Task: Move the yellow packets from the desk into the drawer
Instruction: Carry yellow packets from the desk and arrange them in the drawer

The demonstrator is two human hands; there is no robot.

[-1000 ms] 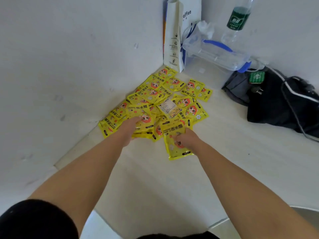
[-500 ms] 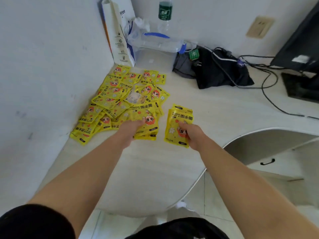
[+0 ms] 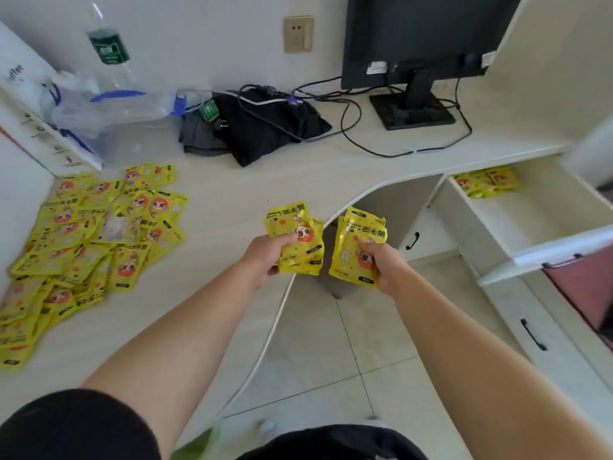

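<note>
Two short stacks of glossy yellow plastic packets, each printed with an orange-haired cartoon face, hang in the air just past the curved front edge of the pale wooden desk (image 3: 232, 194). The left stack (image 3: 300, 239) sits in the left hand (image 3: 265, 257), thumb pressed on the printed face and fingers curled beneath. The right stack (image 3: 351, 234) is pinched the same way by the right hand (image 3: 388, 267). Both grips take the near end, which seems meant to keep several packets squared together for one trip. Each stack lies face up with its long axis running away from the person and its titled end pointing toward the back wall; the right one is tipped slightly rightward. The open white drawer (image 3: 537, 214) stands well to the right, with a few yellow packets (image 3: 486, 182) at its back. A big loose heap of the same packets (image 3: 93, 234) covers the desk's left side, so most of the job is likely not yet done.
</note>
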